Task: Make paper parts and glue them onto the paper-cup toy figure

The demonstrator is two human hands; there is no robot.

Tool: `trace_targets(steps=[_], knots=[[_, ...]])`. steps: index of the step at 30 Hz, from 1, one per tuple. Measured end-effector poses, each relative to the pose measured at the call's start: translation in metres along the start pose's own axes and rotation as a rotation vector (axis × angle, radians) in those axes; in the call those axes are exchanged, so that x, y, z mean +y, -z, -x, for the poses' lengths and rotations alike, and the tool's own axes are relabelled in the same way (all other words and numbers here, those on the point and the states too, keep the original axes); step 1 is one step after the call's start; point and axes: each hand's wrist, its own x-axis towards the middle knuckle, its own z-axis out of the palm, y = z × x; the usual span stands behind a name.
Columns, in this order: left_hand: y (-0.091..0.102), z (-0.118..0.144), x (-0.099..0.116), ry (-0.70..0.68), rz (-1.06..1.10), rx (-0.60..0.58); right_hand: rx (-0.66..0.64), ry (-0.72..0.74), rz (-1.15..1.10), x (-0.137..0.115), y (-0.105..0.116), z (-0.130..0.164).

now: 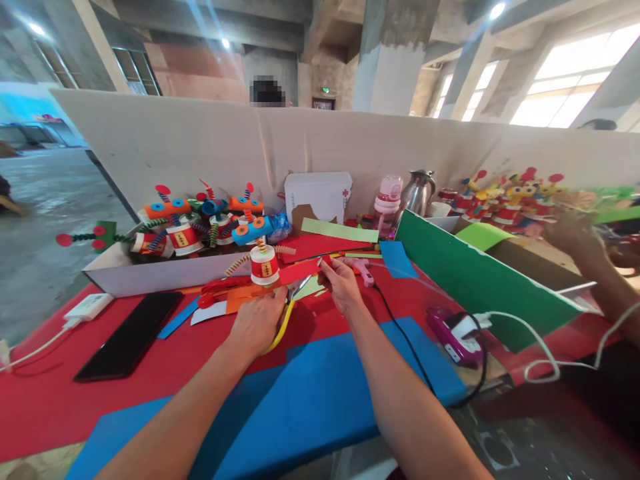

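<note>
My left hand is closed around a pair of scissors with yellow handles. The metal blades point up and to the right, just below a strip of red paper. With thumb and fingers pinched together, my right hand grips the strip's right end. A paper-cup figure with a blue roll for a head and coiled paper arms stands behind my left hand. Pale green paper lies partly hidden under the blades, and orange paper is left of them.
A pink glue gun lies right of my right hand, its black cord trailing forward. A white box of cup figures stands left, beyond a black phone. At right are a green-sided box, a purple power strip and another person's arm.
</note>
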Motion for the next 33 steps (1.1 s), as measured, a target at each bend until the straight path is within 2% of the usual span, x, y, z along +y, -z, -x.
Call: trace_targets(steps=[33], knots=[[-0.0004,-0.0001,-0.001,0.0,0.023,-0.023,0.008,-0.002,-0.062,-0.0003,0.0011,0.0003]])
